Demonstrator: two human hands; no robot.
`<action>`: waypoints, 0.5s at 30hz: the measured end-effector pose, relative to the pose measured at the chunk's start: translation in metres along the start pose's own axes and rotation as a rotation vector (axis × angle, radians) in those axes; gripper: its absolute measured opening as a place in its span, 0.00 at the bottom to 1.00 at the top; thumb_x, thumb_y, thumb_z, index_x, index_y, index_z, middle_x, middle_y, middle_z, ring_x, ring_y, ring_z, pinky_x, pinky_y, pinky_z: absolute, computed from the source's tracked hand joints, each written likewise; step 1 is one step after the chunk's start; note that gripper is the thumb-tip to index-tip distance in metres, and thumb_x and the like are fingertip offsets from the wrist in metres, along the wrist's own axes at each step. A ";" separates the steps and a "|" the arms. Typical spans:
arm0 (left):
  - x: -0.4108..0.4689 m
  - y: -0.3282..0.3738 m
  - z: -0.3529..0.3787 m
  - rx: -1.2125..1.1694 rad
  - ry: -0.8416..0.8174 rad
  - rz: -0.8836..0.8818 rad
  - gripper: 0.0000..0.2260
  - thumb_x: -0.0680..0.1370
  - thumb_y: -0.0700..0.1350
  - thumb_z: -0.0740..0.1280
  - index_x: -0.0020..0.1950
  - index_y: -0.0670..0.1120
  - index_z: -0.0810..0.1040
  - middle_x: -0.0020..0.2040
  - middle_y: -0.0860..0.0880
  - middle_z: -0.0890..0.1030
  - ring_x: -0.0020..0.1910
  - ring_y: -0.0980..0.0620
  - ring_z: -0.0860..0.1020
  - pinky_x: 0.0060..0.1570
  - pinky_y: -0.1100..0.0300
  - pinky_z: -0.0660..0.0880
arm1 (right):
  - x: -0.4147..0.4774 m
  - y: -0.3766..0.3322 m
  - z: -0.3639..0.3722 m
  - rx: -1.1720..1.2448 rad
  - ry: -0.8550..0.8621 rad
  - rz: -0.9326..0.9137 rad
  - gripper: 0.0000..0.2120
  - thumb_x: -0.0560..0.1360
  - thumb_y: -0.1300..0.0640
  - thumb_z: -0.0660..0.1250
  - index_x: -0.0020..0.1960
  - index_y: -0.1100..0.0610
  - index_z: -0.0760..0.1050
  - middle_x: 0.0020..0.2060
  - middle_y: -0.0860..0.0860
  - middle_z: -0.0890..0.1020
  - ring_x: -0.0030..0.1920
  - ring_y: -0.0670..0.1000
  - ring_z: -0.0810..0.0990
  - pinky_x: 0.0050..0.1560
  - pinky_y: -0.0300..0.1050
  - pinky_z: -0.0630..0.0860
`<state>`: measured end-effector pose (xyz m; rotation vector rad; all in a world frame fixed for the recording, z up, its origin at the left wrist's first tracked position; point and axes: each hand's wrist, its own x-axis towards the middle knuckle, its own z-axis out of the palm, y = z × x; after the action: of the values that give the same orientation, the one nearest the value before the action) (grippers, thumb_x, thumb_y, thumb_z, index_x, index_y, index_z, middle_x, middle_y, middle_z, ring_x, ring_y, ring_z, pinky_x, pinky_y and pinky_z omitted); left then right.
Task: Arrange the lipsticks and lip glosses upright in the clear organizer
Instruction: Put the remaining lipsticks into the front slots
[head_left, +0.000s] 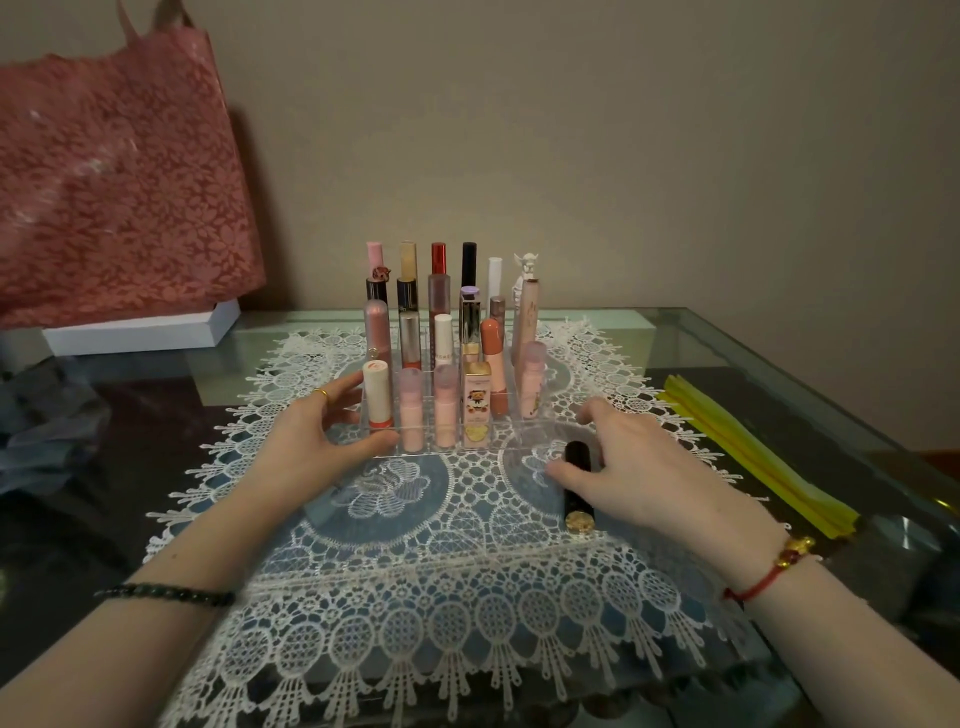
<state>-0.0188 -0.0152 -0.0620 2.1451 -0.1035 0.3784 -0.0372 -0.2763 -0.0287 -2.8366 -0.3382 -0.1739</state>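
A clear organizer stands on a white lace mat, with several lipsticks and lip glosses upright in its tiered rows. Its front right compartment looks empty. My left hand rests against the organizer's front left corner, thumb and fingers around it. A black lipstick with a gold end lies flat on the mat in front of the organizer's right side. My right hand lies over that lipstick with thumb and fingers curled on either side of it.
A red patterned bag stands on a white box at the back left. Yellow folded strips lie along the glass table's right side. Grey cloth sits at the left edge. A wall rises behind the table.
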 end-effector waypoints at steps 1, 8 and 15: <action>0.000 0.000 0.000 0.004 -0.001 0.002 0.33 0.64 0.46 0.75 0.67 0.49 0.68 0.55 0.53 0.78 0.53 0.58 0.75 0.52 0.66 0.67 | 0.001 -0.002 0.002 -0.025 -0.001 -0.002 0.23 0.73 0.41 0.63 0.60 0.55 0.65 0.38 0.46 0.73 0.35 0.43 0.73 0.27 0.34 0.64; 0.003 -0.003 -0.002 0.033 -0.010 0.022 0.33 0.64 0.47 0.75 0.67 0.49 0.69 0.57 0.52 0.78 0.55 0.56 0.76 0.57 0.60 0.69 | 0.003 -0.006 0.007 -0.015 -0.002 0.038 0.18 0.73 0.50 0.64 0.59 0.55 0.66 0.46 0.51 0.75 0.40 0.49 0.75 0.29 0.38 0.66; 0.000 -0.002 -0.001 -0.004 0.002 0.019 0.32 0.64 0.46 0.75 0.67 0.50 0.69 0.56 0.52 0.79 0.55 0.57 0.76 0.56 0.62 0.69 | 0.014 -0.011 -0.022 0.321 0.163 -0.042 0.19 0.72 0.51 0.67 0.60 0.53 0.67 0.40 0.42 0.73 0.37 0.39 0.72 0.25 0.28 0.67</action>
<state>-0.0184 -0.0131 -0.0634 2.1409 -0.1238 0.3913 -0.0287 -0.2690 -0.0031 -2.4819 -0.3553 -0.3266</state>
